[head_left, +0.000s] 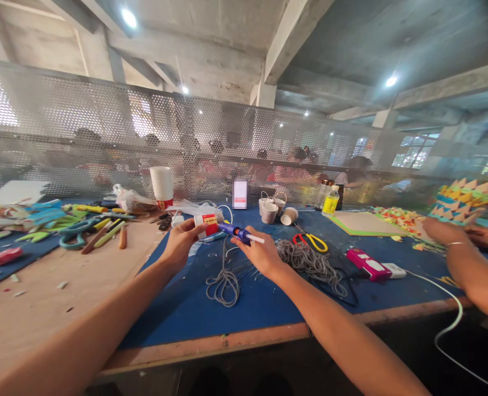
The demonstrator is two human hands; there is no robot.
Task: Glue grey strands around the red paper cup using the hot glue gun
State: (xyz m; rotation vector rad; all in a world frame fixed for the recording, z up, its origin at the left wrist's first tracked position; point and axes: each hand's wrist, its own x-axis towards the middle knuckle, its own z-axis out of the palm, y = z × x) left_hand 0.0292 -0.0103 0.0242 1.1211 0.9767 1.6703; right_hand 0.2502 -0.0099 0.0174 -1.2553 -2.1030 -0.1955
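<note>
My left hand [182, 237] is closed round a small white paper cup [208, 224] with a red patch, held on its side above the blue mat [244, 308]. My right hand [257, 252] grips a blue glue gun [236, 232] whose white glue stick juts out to the right; its nozzle end points at the cup and nearly touches it. Below the hands a looped grey cord [224, 286] lies on the mat. A larger tangle of grey cord [310, 263] sits just right of my right hand.
Red-and-yellow scissors [312, 240], a pink device [367, 264] with a white cable, small cups [269, 210], a stack of white cups [162, 186] and a yellow bottle [330, 201] surround the mat. Coloured sticks and teal scissors [76, 230] clutter the left. Another person's arms [462, 247] work at right. Perforated screen behind.
</note>
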